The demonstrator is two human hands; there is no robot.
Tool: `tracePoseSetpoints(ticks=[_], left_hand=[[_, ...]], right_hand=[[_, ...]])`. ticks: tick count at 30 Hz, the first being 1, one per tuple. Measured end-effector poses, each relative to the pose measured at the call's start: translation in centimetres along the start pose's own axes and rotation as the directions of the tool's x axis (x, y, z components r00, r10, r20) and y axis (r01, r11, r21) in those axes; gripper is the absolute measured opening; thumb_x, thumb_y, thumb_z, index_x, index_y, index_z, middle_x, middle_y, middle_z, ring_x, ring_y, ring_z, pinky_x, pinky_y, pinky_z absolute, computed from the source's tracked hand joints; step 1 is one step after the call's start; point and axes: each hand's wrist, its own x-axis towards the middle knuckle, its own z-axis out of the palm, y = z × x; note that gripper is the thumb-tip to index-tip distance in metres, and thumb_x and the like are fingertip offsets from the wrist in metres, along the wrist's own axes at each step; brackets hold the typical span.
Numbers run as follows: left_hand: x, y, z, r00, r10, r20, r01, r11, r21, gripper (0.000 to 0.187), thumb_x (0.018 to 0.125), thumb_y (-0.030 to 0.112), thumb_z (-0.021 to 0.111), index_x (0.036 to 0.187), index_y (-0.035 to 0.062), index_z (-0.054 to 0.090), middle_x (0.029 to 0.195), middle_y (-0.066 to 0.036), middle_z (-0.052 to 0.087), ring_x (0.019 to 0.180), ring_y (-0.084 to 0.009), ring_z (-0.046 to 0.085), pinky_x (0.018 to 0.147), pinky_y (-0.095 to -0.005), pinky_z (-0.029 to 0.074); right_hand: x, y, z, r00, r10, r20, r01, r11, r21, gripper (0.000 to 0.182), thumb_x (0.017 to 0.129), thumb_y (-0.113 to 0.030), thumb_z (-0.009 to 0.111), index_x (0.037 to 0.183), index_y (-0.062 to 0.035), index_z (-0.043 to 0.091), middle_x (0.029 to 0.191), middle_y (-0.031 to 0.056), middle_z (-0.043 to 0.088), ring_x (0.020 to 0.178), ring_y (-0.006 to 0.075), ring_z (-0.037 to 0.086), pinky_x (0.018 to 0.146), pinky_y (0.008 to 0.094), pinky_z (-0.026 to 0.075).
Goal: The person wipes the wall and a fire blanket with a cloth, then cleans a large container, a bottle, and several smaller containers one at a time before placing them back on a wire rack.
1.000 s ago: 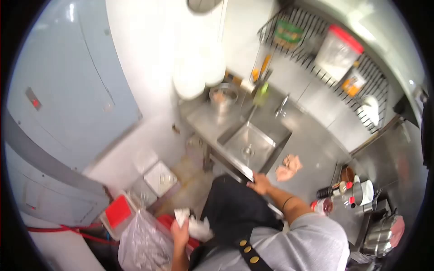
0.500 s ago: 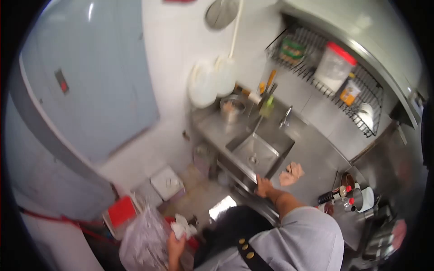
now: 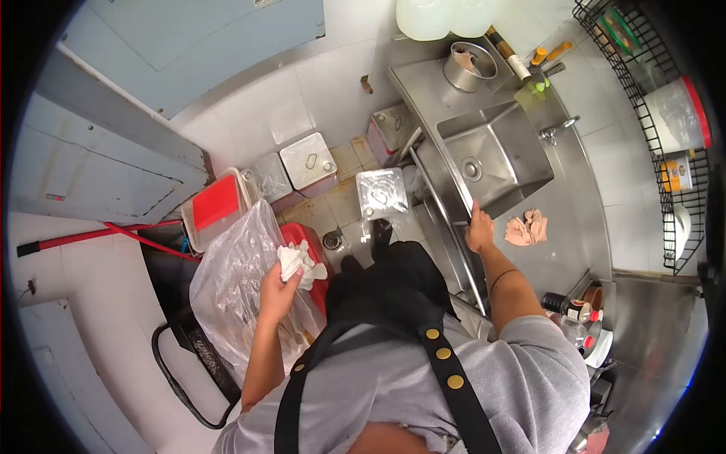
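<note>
Crumpled white paper (image 3: 301, 265) is gripped in my left hand (image 3: 278, 293), above a red bin and beside a large clear plastic bag (image 3: 238, 284). My right hand (image 3: 479, 230) rests at the front edge of the steel counter (image 3: 563, 261), just below the sink (image 3: 495, 155); its fingers look curled over the edge. Right of that hand lies a crumpled pinkish cloth (image 3: 526, 228) on the counter.
A steel pot (image 3: 469, 68) stands behind the sink near the faucet (image 3: 558, 130). Bottles (image 3: 578, 325) are at the counter's right end. Square tins (image 3: 308, 163) and a red-lidded container (image 3: 215, 210) sit on the floor. A wire shelf (image 3: 643, 113) hangs at right.
The view has turned, bringing the floor and bag further into view and shifting the sink up and right. My left hand still holds the paper; my right hand stays at the counter edge.
</note>
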Motion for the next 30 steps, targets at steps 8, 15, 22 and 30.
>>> tracePoseSetpoints(ticks=[8, 15, 22, 30], left_hand=[[-0.9, 0.6, -0.5, 0.998, 0.064, -0.021, -0.066, 0.995, -0.069, 0.032, 0.097, 0.016, 0.069, 0.123, -0.0019, 0.065, 0.110, -0.011, 0.075, 0.100, -0.0148, 0.069, 0.089, -0.0309, 0.052], [-2.5, 0.9, -1.4, 0.996, 0.045, -0.081, -0.052, 0.995, -0.088, 0.030, 0.097, 0.015, 0.069, 0.123, -0.0014, 0.066, 0.106, -0.006, 0.074, 0.098, -0.0110, 0.065, 0.088, -0.0292, 0.051], [-2.4, 0.3, -1.2, 0.991, 0.056, -0.118, -0.063, 0.996, -0.058, 0.030, 0.098, 0.016, 0.069, 0.122, -0.0015, 0.066, 0.106, -0.005, 0.074, 0.098, -0.0107, 0.065, 0.088, -0.0290, 0.051], [-4.9, -1.4, -0.7, 0.994, 0.002, -0.108, -0.017, 0.990, -0.137, 0.032, 0.098, 0.016, 0.069, 0.125, -0.0012, 0.065, 0.109, -0.005, 0.073, 0.100, -0.0110, 0.064, 0.089, -0.0282, 0.050]], right_hand=[[0.1, -0.2, 0.1, 1.000, 0.024, -0.017, -0.024, 0.999, 0.023, 0.096, 0.083, -0.008, 0.071, 0.162, -0.0081, 0.016, 0.127, 0.0166, 0.056, 0.121, 0.0367, 0.051, 0.106, 0.0517, 0.035], [-0.2, 0.1, 0.3, 1.000, -0.006, -0.022, 0.007, 0.998, 0.070, 0.095, 0.084, -0.009, 0.071, 0.162, -0.0078, 0.016, 0.125, 0.0163, 0.057, 0.121, 0.0372, 0.051, 0.106, 0.0523, 0.035], [0.4, 0.2, 0.6, 1.000, 0.018, -0.010, -0.018, 0.998, 0.060, 0.095, 0.083, -0.010, 0.070, 0.162, -0.0067, 0.017, 0.127, 0.0165, 0.056, 0.122, 0.0363, 0.051, 0.109, 0.0514, 0.032], [0.2, 0.0, 0.3, 1.000, 0.010, -0.026, -0.008, 0.999, 0.054, 0.097, 0.082, -0.009, 0.072, 0.162, -0.0085, 0.017, 0.128, 0.0162, 0.058, 0.121, 0.0367, 0.052, 0.107, 0.0513, 0.035]])
